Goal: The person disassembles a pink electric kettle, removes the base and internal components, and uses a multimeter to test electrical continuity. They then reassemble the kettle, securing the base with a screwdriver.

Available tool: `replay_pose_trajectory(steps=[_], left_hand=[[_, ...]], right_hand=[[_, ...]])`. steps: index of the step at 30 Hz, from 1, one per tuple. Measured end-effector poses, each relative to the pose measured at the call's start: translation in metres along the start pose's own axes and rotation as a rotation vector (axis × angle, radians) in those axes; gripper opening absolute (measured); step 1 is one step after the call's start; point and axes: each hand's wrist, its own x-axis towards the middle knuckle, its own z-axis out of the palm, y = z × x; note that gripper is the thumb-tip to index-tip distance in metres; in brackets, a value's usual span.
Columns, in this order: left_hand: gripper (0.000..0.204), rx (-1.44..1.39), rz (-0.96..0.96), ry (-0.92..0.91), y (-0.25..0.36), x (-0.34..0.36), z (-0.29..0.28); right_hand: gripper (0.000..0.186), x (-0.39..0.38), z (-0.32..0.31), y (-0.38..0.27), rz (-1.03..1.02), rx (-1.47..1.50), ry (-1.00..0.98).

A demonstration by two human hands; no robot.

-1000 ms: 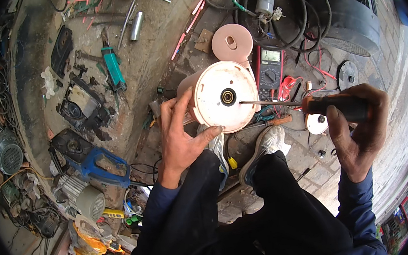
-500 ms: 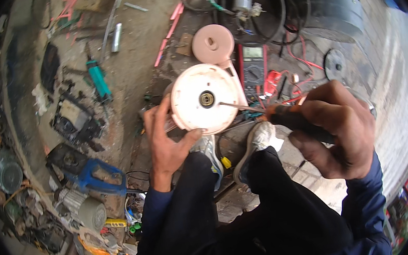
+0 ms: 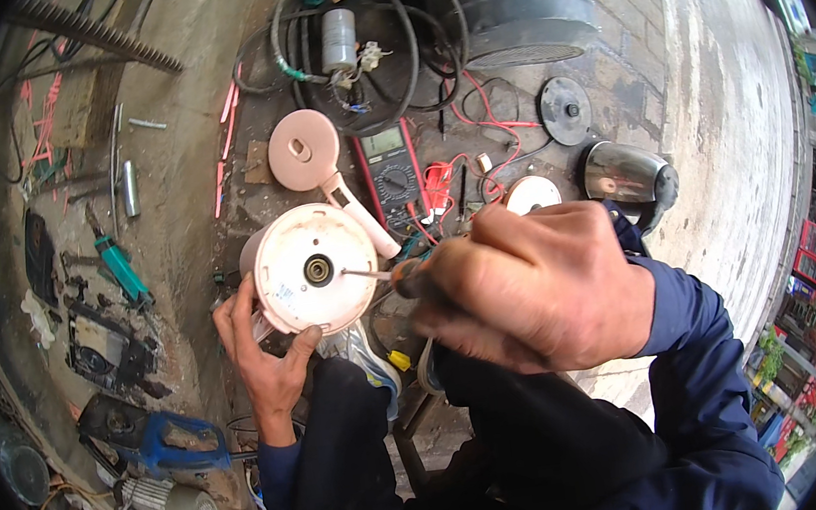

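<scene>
My left hand [image 3: 274,356] grips the rim of a pale pink electric kettle [image 3: 301,305], whose round base faces up with a dark ring-shaped connector [image 3: 317,270] at its centre. The thumb presses on the near edge, the fingers wrap the left side. In my right hand [image 3: 543,290] is a screwdriver [image 3: 370,273] with a dark and orange handle, mostly hidden by the fist. Its thin shaft points left, and the tip meets the base just right of the connector. A pink lid [image 3: 304,150] and a pink handle [image 3: 361,215] show just beyond the kettle.
Past the kettle lie a red-edged multimeter [image 3: 389,169] with red leads, a cylindrical capacitor [image 3: 338,41] among black cables and a large dark motor housing [image 3: 513,11]. A steel kettle [image 3: 623,173] lies at right. A teal tool [image 3: 123,271] and a blue-handled power tool [image 3: 186,440] lie at left.
The view has swung, so the scene sits further left and lower. My right hand has turned over, its back now upward. The screwdriver tip stays beside the connector.
</scene>
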Motion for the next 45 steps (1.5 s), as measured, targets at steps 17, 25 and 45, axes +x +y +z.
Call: replay_pose_trajectory(steps=[17, 25, 45], left_hand=[[0.093, -0.042, 0.001, 0.015, 0.002, -0.002, 0.006], [0.091, -0.057, 0.016, 0.016, 0.003, 0.001, 0.006], [0.084, -0.063, 0.049, 0.004, -0.004, 0.003, 0.006]], right_hand=[[0.028, -0.007, 0.004, -0.003, 0.031, 0.055, 0.02], [0.035, 0.002, 0.001, 0.006, -0.144, 0.255, 0.006], [0.03, 0.002, -0.003, 0.019, -0.032, 0.2, -0.021]])
